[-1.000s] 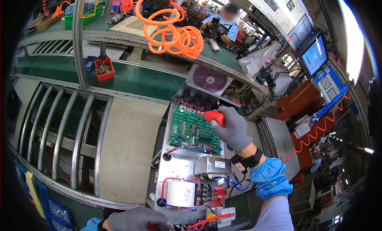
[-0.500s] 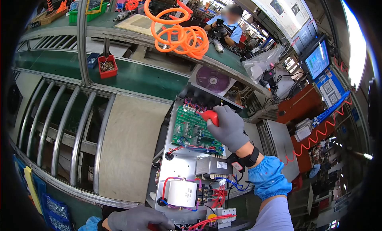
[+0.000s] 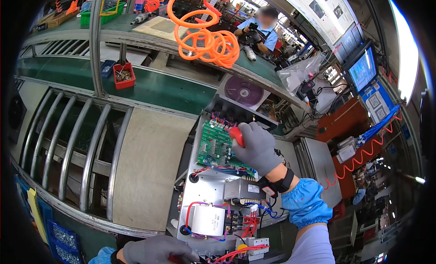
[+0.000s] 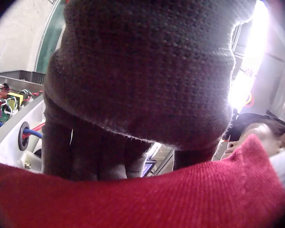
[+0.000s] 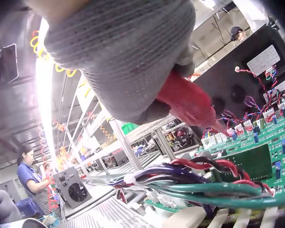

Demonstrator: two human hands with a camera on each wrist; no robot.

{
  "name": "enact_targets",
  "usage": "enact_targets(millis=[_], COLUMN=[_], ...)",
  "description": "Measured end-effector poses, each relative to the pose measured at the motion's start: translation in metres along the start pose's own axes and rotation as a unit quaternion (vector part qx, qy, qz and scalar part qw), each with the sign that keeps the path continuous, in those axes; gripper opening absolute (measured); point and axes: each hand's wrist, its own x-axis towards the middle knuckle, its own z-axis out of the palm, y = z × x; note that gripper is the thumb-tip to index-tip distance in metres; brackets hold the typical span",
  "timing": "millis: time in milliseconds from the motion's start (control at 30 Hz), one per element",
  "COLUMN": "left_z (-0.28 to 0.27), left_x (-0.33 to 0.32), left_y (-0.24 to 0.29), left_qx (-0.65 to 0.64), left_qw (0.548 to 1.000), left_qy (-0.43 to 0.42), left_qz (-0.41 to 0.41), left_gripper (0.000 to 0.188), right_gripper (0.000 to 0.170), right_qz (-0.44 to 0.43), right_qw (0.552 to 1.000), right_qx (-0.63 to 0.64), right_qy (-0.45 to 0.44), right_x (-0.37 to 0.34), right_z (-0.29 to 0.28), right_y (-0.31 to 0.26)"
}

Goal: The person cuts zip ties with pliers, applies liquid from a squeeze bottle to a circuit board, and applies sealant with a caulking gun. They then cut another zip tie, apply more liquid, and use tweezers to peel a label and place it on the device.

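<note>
In the head view my right hand (image 3: pixel 256 148), in a grey glove, grips a red tool (image 3: pixel 236 136) over the green circuit board (image 3: pixel 212 143). The right wrist view shows this red tool (image 5: pixel 192 102) narrowing to a thin tip beside the white connectors (image 5: pixel 237 129) at the board's edge. My grey-gloved left hand (image 3: pixel 156 250) rests low by the near end of the metal chassis (image 3: pixel 196 196), its fingers pointing right. Something dark red shows under those fingers. In the left wrist view the glove (image 4: pixel 142 71) has its fingers hanging down, partly hidden behind red knit fabric (image 4: pixel 147 199).
A white capacitor (image 3: pixel 208 221) and a transformer (image 3: pixel 242 189) stand on the chassis, with wire bundles around them. Metal rollers (image 3: pixel 93 159) and a flat plate (image 3: pixel 147 173) lie to the left. An orange coiled hose (image 3: pixel 213 48) hangs ahead; a person (image 3: pixel 261 30) stands beyond.
The head view has shifted slightly. My right hand has moved a little left and down along the board's connector edge, still gripping the red tool. The left hand stays in place.
</note>
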Motion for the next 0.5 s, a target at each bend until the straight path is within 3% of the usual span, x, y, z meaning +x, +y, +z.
enact_targets(millis=[500], left_z=[0.0004], left_x=[-0.0001], left_y=[-0.0025], left_qx=[0.006], left_qw=[1.0], left_qy=[0.0], left_qz=[0.012], left_gripper=[0.04], right_gripper=[0.031], right_qz=[0.006], right_qw=[1.0], right_qx=[0.018], right_qy=[-0.005], right_x=[0.001], right_z=[0.0021], right_y=[0.0023])
